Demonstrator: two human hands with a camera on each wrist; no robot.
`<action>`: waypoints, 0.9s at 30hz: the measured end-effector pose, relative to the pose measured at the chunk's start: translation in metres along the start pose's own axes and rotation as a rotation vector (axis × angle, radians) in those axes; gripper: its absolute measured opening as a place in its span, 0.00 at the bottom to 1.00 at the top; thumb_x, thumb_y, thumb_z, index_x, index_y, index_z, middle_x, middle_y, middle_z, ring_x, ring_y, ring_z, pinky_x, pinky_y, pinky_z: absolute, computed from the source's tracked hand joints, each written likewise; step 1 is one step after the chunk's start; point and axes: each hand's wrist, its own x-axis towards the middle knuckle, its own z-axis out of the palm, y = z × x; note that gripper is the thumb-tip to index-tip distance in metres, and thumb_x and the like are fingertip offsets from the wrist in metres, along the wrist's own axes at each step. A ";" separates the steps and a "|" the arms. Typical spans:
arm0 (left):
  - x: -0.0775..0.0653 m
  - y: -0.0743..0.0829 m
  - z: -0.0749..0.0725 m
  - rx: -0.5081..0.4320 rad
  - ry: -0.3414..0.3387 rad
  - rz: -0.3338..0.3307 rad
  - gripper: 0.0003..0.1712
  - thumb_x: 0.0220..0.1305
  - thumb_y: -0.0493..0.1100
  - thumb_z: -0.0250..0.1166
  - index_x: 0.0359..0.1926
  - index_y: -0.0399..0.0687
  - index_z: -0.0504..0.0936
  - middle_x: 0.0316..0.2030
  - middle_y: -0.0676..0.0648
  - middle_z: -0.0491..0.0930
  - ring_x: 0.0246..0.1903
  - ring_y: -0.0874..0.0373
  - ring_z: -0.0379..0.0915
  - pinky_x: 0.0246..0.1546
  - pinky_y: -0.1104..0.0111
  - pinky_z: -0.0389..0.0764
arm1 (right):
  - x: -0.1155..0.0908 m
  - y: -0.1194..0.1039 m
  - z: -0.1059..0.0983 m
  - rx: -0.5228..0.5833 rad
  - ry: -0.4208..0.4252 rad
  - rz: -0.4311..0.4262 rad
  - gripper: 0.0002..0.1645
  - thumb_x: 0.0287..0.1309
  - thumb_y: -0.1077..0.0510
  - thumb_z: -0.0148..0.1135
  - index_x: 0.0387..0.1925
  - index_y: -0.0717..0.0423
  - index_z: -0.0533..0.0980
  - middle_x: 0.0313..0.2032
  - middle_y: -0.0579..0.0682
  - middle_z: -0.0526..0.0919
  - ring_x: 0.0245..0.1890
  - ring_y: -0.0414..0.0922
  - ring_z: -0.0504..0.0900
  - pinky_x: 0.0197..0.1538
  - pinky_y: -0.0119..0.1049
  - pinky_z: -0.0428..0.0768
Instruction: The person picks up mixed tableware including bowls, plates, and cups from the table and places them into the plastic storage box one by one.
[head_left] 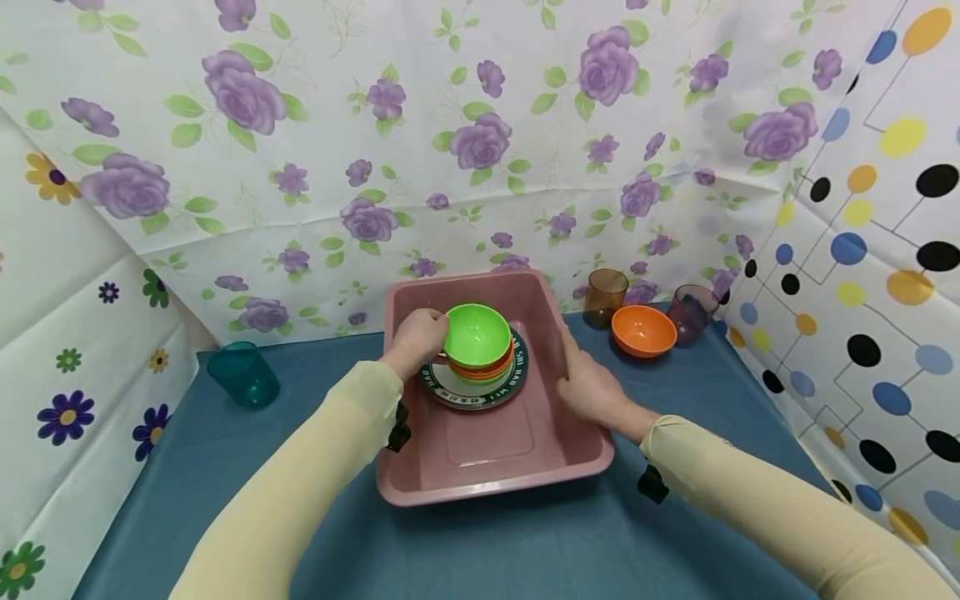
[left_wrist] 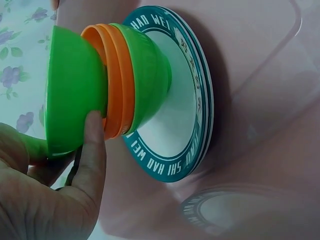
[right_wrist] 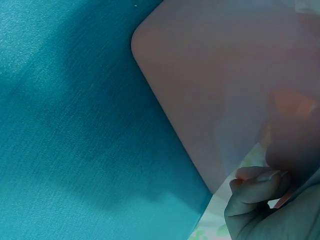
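My left hand (head_left: 422, 337) pinches the rim of a green bowl (head_left: 477, 335), thumb on its outer side. The left wrist view shows this green bowl (left_wrist: 75, 92) at the top of a stack, over orange bowls (left_wrist: 120, 75) and a lower green bowl (left_wrist: 147, 75). Beneath them lie stacked white plates with dark green lettered rims (left_wrist: 162, 170). All this sits inside a pink rectangular basin (head_left: 491, 487), toward its far side. On the basin's right wall, my right hand (head_left: 592, 387) grips the rim. Its curled fingers (right_wrist: 257, 187) show in the right wrist view.
Right of the basin, on the blue table (head_left: 495, 550), stand a brown cup (head_left: 604, 300), an orange bowl (head_left: 643, 331) and a purple cup (head_left: 692, 315). A teal cup (head_left: 243, 375) lies tipped at the left. Patterned sheets (head_left: 420, 108) rise around the table.
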 end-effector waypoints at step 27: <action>0.015 -0.005 0.010 0.252 -0.009 -0.058 0.19 0.78 0.36 0.44 0.44 0.32 0.82 0.26 0.43 0.76 0.18 0.58 0.76 0.22 0.71 0.80 | 0.001 0.002 0.002 0.017 0.011 -0.013 0.56 0.66 0.66 0.53 0.82 0.49 0.31 0.76 0.61 0.60 0.66 0.57 0.72 0.64 0.59 0.73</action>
